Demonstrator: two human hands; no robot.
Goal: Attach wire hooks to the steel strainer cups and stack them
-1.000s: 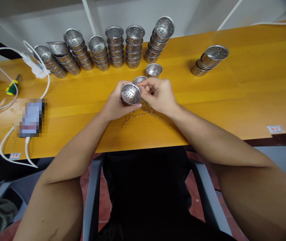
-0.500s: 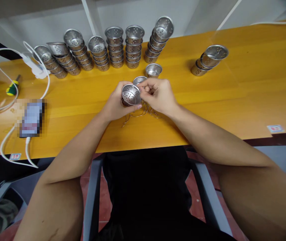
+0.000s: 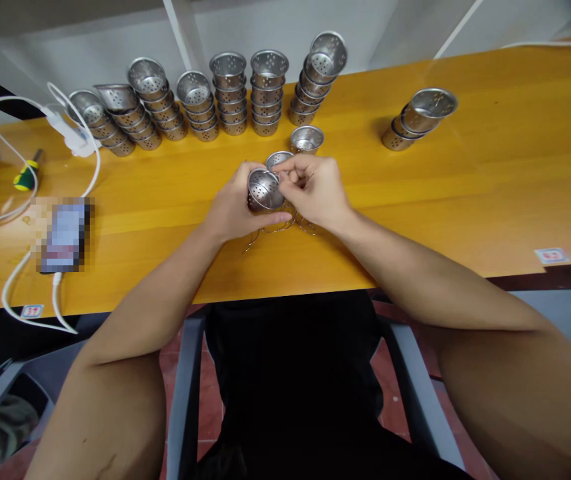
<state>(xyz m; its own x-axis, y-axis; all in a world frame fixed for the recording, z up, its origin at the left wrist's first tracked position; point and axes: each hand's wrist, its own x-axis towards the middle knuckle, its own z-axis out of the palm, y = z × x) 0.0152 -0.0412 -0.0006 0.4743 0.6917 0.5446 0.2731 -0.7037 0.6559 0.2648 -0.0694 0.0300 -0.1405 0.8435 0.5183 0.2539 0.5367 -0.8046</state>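
Note:
My left hand (image 3: 230,210) is wrapped round a small perforated steel cup (image 3: 264,189), held just above the yellow table (image 3: 465,173) with its mouth tilted toward me. My right hand (image 3: 318,190) is closed in a pinch at the cup's right rim; what its fingertips grip is too small to make out. Thin wire pieces (image 3: 275,230) lie on the table under both hands. Two more single cups stand just beyond my hands, one (image 3: 278,159) partly hidden by my fingers, the other (image 3: 307,139) farther back.
Several stacks of the same cups (image 3: 225,97) line the back edge. A short stack (image 3: 415,117) leans at the right. At the left lie a white cable with adapter (image 3: 73,137), a green-yellow screwdriver (image 3: 24,175) and a blurred phone (image 3: 63,233).
The cup in my left hand has turned slightly and shifted a little to the right. My right fingers stay at its rim.

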